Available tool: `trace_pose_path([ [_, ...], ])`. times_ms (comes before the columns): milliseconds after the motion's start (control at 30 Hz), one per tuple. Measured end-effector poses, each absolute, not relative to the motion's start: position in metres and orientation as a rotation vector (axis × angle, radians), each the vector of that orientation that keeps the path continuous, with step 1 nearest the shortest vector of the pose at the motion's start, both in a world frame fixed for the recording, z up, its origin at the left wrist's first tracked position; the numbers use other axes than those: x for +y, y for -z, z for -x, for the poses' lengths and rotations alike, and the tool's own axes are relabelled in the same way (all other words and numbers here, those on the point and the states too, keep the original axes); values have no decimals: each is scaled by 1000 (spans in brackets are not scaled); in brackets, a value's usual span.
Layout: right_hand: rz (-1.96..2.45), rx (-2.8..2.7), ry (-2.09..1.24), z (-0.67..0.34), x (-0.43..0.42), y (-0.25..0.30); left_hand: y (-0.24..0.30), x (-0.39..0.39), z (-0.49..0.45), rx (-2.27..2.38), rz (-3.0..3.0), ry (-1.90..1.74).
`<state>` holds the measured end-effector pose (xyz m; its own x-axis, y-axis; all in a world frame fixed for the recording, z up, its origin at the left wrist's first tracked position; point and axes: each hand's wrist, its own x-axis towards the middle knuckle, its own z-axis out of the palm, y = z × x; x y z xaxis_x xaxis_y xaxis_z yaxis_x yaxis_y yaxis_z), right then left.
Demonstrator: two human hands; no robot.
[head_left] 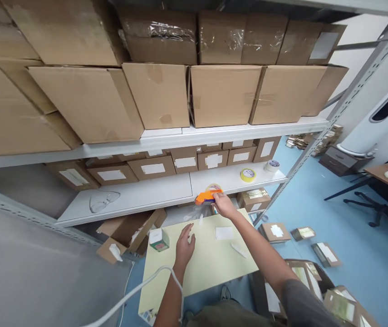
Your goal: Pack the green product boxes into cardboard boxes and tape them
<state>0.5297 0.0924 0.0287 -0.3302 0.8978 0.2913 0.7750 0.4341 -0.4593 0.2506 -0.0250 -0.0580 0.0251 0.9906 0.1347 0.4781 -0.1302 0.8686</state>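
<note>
At the front edge of the lower shelf, my right hand (224, 205) grips an orange tape dispenser (203, 197) with a blue part. A tape roll (213, 186) shows just behind it; I cannot tell whether it is part of the dispenser. My left hand (184, 247) hovers over the pale yellow table (210, 263), fingers apart and holding nothing. Left of that hand stands a small green and white box (159, 240). On the table's right half lie a white paper slip (224, 233) and a slim white object (238, 250).
A yellow tape roll (248, 175), a white tape roll (272, 166) and clear glasses (103, 202) rest on the lower shelf (159, 195). Large cartons (226, 96) fill the upper shelf. An open carton (129, 231) sits lower left. A white cable (139, 287) crosses near my left forearm.
</note>
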Motion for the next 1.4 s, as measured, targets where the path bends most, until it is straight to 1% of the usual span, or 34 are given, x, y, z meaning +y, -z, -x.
trace_pose_path([
  [167, 1426, -2223, -350, -503, 17, -12, 48, -21, -223, 1480, -1589, -1173],
  [300, 1462, -2249, -382, -483, -31, 6, 50, -10, -199, 1366, -1537, -1182],
  [367, 1487, -2263, -402, -475, -50, 14, 54, -3, -193, 1260, -1537, -1133],
  [467, 1567, -2243, -464, -467, -73, 28, 63, 1, -190, 1101, -1546, -967],
  [567, 1656, -2173, -572, -463, -91, 44, 76, -4, -191, 1037, -1538, -853],
  [667, 1707, -2164, -650, -463, -104, 57, 91, -14, -194, 1050, -1520, -844],
  [900, 1747, -2072, -697, -481, -117, 74, 124, -31, -217, 1117, -1374, -852],
  [1067, 1750, -1996, -739, -507, -119, 93, 140, -39, -239, 1263, -1276, -888],
  [1233, 1805, -1920, -781, -524, -122, 134, 160, -50, -266, 1455, -1214, -929],
  [1400, 1884, -1772, -908, -526, -117, 182, 189, -66, -290, 1576, -978, -704],
])
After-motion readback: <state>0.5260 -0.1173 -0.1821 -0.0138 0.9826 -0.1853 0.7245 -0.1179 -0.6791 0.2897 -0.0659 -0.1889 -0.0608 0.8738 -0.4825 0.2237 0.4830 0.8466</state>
